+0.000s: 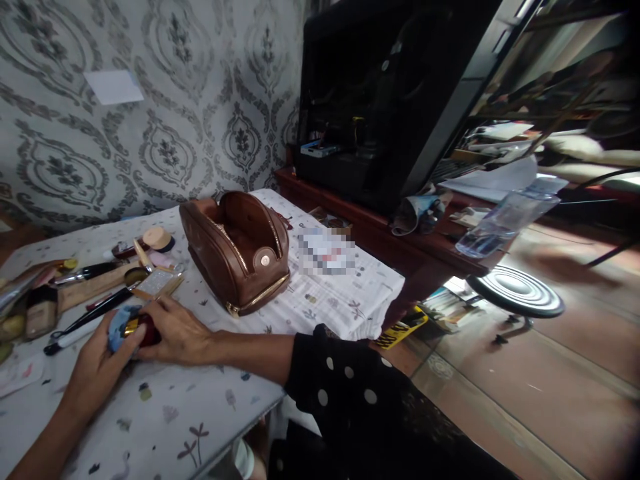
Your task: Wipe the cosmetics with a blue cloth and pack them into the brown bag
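Near the table's left front, my left hand (pixel 100 363) is closed around a light blue item (pixel 120 327), whose exact kind I cannot make out. My right hand (pixel 175 333) meets it there, its fingers closed on a small dark red container (pixel 149 332) with a gold band (pixel 131 325). The two items are together between my hands, and the fingers partly hide them. Beyond my right hand stands a brown cosmetic bag (pixel 220 267), unzipped and open at the top. Brushes (pixel 100 313) and other makeup items lie just behind my hands.
A patterned white cloth (pixel 330 300) covers the table. Makeup bottles (pixel 42 312) crowd its left side. On the right, a red-brown cabinet bears a large black television (pixel 370 100) and a clear plastic bottle (pixel 505 220). A round stool (pixel 517 291) stands on the tiled floor.
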The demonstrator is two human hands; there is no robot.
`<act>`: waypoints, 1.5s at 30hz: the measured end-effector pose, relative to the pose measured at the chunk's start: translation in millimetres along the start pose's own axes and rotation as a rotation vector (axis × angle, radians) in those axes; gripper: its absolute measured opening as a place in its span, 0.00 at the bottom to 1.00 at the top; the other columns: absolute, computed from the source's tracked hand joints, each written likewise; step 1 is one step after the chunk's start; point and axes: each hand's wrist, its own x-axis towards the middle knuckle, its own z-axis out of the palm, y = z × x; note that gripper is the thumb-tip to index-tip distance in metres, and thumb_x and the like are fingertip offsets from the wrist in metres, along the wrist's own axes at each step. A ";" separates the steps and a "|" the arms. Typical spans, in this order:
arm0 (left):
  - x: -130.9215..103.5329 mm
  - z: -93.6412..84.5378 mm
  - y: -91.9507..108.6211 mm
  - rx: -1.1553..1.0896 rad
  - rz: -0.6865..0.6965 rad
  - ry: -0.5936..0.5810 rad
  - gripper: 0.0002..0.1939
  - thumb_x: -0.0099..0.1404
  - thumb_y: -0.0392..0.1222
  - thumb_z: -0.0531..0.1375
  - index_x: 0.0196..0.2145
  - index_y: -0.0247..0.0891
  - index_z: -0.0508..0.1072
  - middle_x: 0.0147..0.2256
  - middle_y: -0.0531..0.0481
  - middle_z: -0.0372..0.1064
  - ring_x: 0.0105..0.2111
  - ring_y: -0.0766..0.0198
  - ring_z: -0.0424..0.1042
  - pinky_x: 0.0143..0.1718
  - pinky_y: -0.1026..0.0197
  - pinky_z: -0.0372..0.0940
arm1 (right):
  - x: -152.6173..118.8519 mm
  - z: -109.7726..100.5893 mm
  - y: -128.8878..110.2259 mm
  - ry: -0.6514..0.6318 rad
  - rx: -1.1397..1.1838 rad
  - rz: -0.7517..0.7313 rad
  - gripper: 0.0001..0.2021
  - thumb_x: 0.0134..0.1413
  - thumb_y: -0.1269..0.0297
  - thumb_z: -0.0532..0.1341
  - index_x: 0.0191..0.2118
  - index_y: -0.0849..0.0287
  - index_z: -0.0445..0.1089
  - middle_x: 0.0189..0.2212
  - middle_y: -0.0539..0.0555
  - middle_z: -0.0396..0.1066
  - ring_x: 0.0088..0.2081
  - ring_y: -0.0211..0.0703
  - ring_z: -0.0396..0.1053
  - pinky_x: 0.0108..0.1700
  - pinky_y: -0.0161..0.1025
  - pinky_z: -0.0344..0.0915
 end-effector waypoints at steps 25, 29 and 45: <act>-8.7 -3.5 0.6 0.259 0.141 0.205 0.18 0.67 0.54 0.47 0.28 0.40 0.65 0.20 0.56 0.60 0.22 0.64 0.60 0.26 0.63 0.53 | 1.5 8.2 -2.8 -0.010 0.181 0.136 0.38 0.43 0.59 0.75 0.60 0.66 0.63 0.52 0.63 0.71 0.53 0.52 0.71 0.57 0.48 0.66; -8.4 -6.5 0.2 0.238 0.145 0.228 0.18 0.68 0.54 0.47 0.28 0.41 0.64 0.20 0.56 0.59 0.22 0.65 0.59 0.27 0.63 0.53 | 2.8 13.7 0.3 0.017 0.270 0.163 0.33 0.48 0.60 0.71 0.59 0.66 0.66 0.46 0.59 0.74 0.46 0.47 0.73 0.52 0.46 0.69; -8.0 -8.2 -4.1 -0.042 0.183 0.043 0.19 0.70 0.55 0.51 0.39 0.37 0.70 0.33 0.52 0.70 0.33 0.63 0.65 0.37 0.63 0.61 | 4.7 15.8 10.7 0.116 0.289 0.106 0.31 0.42 0.58 0.75 0.53 0.61 0.71 0.47 0.59 0.69 0.48 0.49 0.70 0.52 0.48 0.70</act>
